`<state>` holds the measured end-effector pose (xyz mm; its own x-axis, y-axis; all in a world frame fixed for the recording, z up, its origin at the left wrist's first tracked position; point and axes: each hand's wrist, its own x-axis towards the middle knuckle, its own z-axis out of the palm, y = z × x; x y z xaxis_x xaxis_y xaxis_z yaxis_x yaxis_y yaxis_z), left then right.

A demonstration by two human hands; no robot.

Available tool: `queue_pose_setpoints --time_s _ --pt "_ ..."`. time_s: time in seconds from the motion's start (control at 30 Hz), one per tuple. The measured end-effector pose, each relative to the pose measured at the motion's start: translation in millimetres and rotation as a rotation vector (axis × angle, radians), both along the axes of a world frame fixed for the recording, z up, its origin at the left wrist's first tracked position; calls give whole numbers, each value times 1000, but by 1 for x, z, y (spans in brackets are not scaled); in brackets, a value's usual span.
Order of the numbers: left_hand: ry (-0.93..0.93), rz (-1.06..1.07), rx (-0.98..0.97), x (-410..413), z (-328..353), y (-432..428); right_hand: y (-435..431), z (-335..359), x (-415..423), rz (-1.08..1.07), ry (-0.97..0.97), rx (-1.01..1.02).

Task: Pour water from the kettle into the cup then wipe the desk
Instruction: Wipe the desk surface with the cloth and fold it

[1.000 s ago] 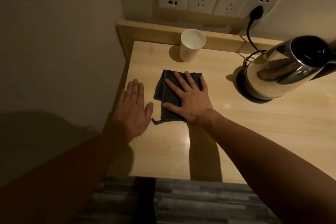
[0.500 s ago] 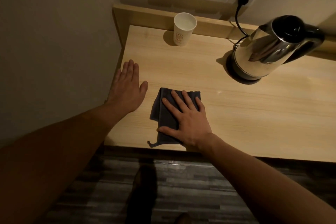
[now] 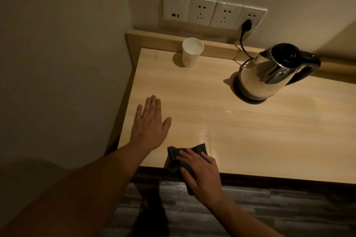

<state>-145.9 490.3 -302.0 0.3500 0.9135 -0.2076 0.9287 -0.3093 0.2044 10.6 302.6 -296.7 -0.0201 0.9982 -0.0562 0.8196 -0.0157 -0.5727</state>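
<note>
A white paper cup stands upright at the back left of the light wooden desk. The steel kettle with a black lid and handle sits on its base at the back right. My right hand presses a dark grey cloth at the desk's front edge, and part of the cloth hangs over the edge. My left hand lies flat on the desk, fingers together, holding nothing. A wet streak shines on the wood just beyond the cloth.
A wall closes the desk's left side. A row of wall sockets sits above a raised wooden back ledge, and the kettle's black cord is plugged into the rightmost one. Dark striped floor lies below the front edge.
My right hand has dragged the cloth from the desk's middle near the cup back to the front edge, so it now overhangs. My left hand stays flat on the desk.
</note>
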Motion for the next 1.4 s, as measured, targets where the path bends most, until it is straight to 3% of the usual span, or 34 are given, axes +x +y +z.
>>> queue_pose_setpoints --time_s 0.17,0.3,0.37,0.5,0.6,0.67,1.03,1.4 --pt "27 -12 14 0 -3 1 20 61 18 -473 835 -414" --pt "25 -18 37 0 -5 1 72 107 58 -663 1180 -478" --pt "26 -18 38 1 -5 1 111 117 83 -616 1074 -347" --pt "35 -21 28 1 -7 1 192 108 125 -337 552 -145" --pt "45 -11 46 2 -9 2 246 72 143 -8 0 -194" --pt "40 -5 55 3 -12 1 259 45 144 43 -229 -277" --pt "78 -8 89 3 -18 4 243 12 139 40 -358 -190" --pt "113 5 72 6 -6 0 155 7 121 57 -370 -165"
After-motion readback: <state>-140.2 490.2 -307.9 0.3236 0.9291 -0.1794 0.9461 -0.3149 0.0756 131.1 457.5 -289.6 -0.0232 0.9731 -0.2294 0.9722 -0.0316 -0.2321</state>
